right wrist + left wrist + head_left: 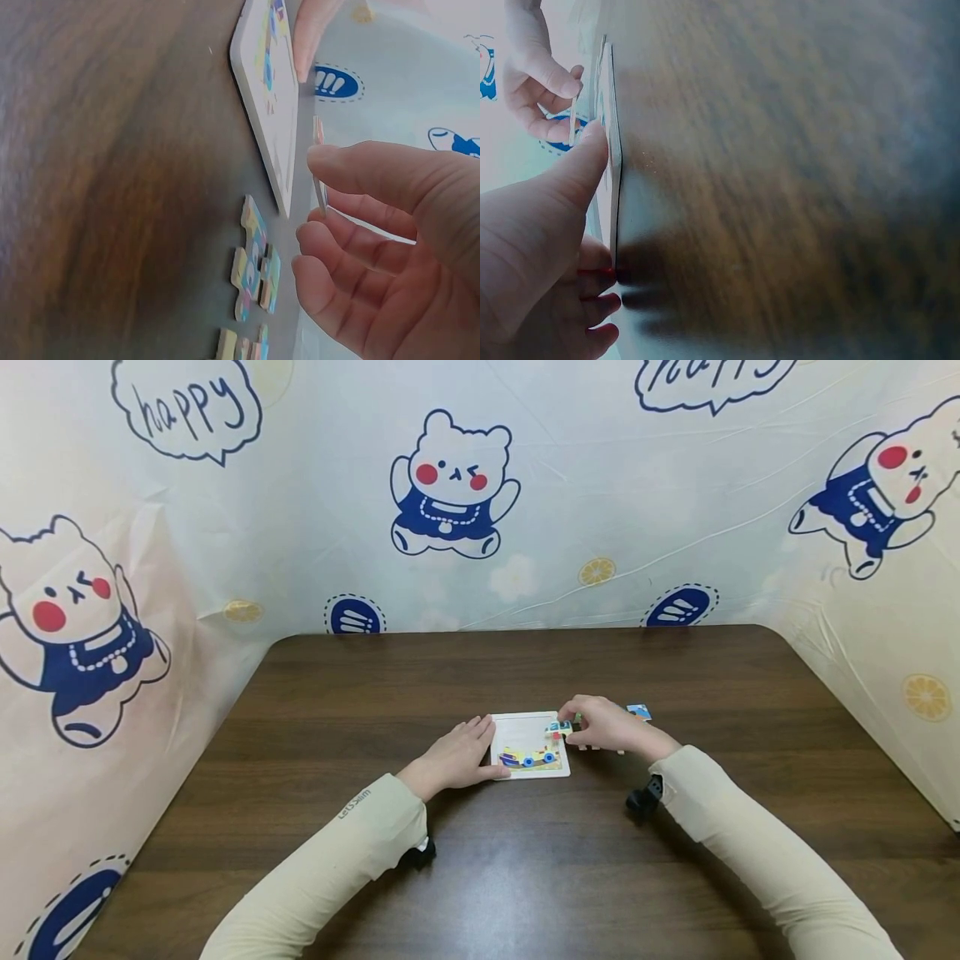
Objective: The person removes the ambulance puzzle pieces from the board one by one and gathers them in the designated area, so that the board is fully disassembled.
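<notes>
A white puzzle board (529, 746) lies flat on the dark wooden table (465, 677), with a few pieces set along its lower edge. My left hand (459, 758) rests on the table at the board's left edge, its thumb (577, 169) pressing the rim (615, 161). My right hand (604, 723) sits at the board's right edge and pinches a thin puzzle piece (319, 171) between thumb and fingers, just above the board (266, 97). Loose puzzle pieces (253, 262) lie on the table under the right hand.
One more loose piece (639, 712) lies just right of the right hand. A cartoon-bear printed sheet (480, 502) walls the table at the back and both sides. Bare wood stretches all around the board.
</notes>
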Tool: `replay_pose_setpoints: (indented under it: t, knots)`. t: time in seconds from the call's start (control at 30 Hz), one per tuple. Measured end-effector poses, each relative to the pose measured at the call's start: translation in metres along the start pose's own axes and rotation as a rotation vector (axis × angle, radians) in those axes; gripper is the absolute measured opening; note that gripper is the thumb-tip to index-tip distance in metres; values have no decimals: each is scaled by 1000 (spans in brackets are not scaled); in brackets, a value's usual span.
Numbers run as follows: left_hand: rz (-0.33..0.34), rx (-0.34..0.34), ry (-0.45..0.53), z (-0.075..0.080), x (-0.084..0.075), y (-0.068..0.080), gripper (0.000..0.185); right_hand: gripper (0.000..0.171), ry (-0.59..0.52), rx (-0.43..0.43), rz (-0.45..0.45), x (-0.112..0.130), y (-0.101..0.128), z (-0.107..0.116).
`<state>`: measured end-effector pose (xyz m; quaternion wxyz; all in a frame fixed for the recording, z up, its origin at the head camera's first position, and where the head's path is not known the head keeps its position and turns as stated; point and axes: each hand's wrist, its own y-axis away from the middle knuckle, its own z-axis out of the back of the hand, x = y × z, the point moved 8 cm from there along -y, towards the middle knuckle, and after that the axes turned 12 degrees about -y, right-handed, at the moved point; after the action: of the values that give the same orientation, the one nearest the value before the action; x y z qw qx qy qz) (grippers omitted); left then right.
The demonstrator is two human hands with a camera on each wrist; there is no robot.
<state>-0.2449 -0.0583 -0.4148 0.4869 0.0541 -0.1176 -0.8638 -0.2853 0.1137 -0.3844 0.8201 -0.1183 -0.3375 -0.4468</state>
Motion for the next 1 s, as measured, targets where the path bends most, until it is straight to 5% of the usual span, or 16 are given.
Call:
replay_pose_setpoints:
  t: [1.0]
  knots:
    - [-16, -6, -45, -3, 1, 0, 102, 25, -10, -110, -28, -38, 35, 42]
